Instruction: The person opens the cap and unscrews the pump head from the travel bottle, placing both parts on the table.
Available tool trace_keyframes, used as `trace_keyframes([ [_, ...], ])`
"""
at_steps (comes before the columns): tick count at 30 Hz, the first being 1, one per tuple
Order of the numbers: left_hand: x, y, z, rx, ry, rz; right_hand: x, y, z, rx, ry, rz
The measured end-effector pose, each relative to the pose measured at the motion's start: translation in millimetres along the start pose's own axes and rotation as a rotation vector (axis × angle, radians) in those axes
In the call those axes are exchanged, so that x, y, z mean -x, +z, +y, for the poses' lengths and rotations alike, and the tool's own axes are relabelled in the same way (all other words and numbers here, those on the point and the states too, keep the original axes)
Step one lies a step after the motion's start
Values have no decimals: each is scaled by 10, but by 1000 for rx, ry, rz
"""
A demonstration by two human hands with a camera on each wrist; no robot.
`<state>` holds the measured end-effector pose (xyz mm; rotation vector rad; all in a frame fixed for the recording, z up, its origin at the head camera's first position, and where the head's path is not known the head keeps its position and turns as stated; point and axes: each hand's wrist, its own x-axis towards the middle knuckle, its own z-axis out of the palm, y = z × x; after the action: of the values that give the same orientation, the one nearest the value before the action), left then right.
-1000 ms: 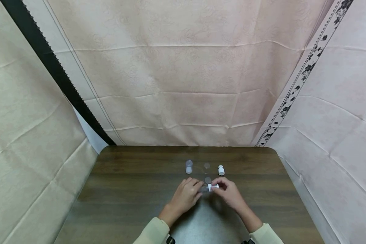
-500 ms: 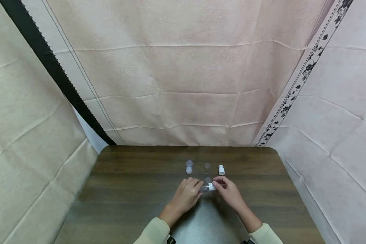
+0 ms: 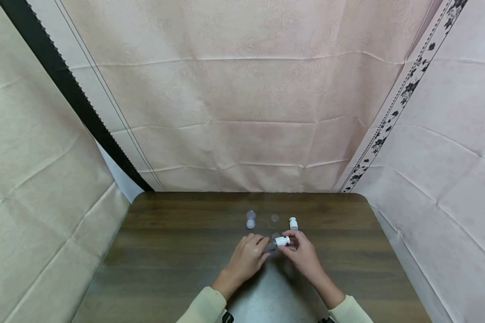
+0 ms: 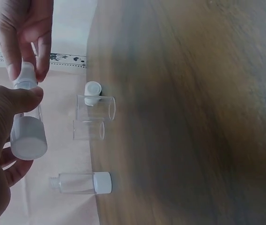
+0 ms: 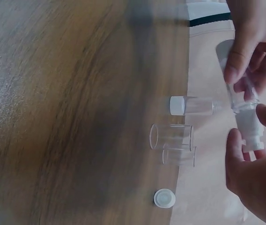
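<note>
My left hand (image 3: 245,256) grips a small clear bottle (image 5: 238,89) with a pale base (image 4: 28,139), thumb on one side and fingers on the other. At the bottle's neck sits a white pump top (image 5: 249,126). My right hand (image 3: 303,255) holds this pump top between thumb and fingers, as the left wrist view also shows. The bottle lies aslant between both hands, its top toward the right and slightly away from me, above the table. Part of its body is hidden behind the left fingers.
Beyond the hands on the wooden table (image 3: 178,251) stand another clear bottle (image 5: 198,106) with a white base, two clear cylindrical covers (image 5: 173,137), and a white pump top (image 5: 164,198). Pale cloth (image 3: 242,98) hangs behind the table and along both sides.
The bottle's pump end has swung away from me, so the bottle now tilts. My right fingers slid to the pump's outer end, then closed around it again. My left hand keeps its grip.
</note>
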<state>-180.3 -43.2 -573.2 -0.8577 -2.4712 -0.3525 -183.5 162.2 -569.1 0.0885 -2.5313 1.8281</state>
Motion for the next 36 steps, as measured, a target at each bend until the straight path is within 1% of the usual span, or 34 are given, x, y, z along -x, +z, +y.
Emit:
trace_keyframes([
  [5, -16, 3, 14, 24, -7, 19, 7, 8, -9, 51, -43, 36],
  [8, -15, 10, 19, 46, -12, 25, 7, 13, 1, 78, -90, 56],
  [12, -13, 23, 21, 83, -32, 30, 11, 25, 12, 71, -171, 76],
  [14, -13, 23, 25, 99, -40, 30, 13, 30, 18, 57, -197, 84],
  [17, -12, 18, 31, 108, -47, 23, 21, 41, 19, 37, -201, 90],
  [21, -10, 12, 36, 105, -55, 4, 24, 53, 23, 41, -161, 104],
  [24, -5, 10, 37, 105, -61, -6, 22, 55, 25, 49, -154, 108],
  [28, 6, 18, 39, 117, -64, 2, 24, 54, 26, 76, -196, 114],
  [33, 2, 32, 44, 138, -69, 36, 32, 55, 14, 102, -249, 162],
  [36, -13, 30, 51, 153, -80, 41, 28, 51, 3, 103, -296, 189],
])
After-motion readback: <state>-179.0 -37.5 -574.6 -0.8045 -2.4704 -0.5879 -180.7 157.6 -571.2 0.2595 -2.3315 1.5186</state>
